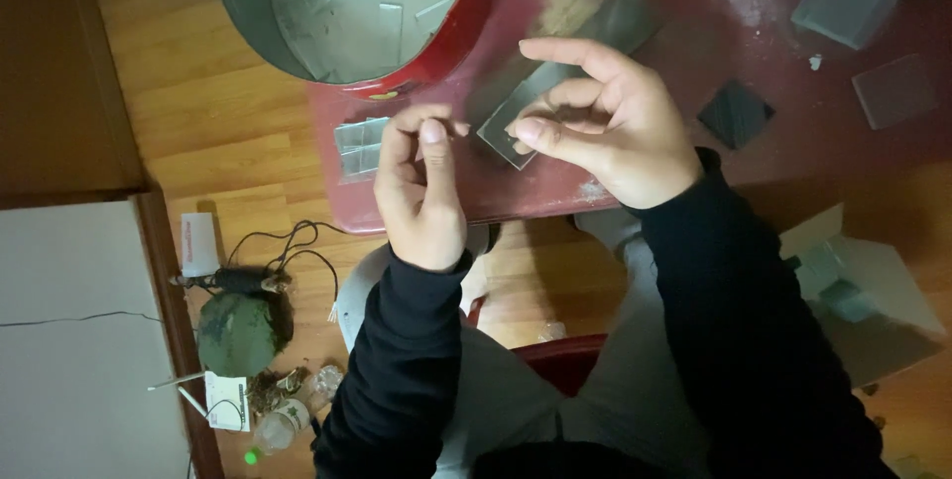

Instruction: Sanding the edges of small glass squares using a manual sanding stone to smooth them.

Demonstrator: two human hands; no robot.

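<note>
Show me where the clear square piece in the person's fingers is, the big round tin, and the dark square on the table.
clear square piece (508,130): head view, on its lower half between the fingertips.
round tin (451,43): head view, on its red outer wall.
dark square (735,113): head view, on its middle.

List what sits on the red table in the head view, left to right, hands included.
Small stack of clear squares → left hand → clear sheet pinched by right hand → dark square → clear square. The round tin of clear pieces overlaps several of these, so it is left out.
</note>
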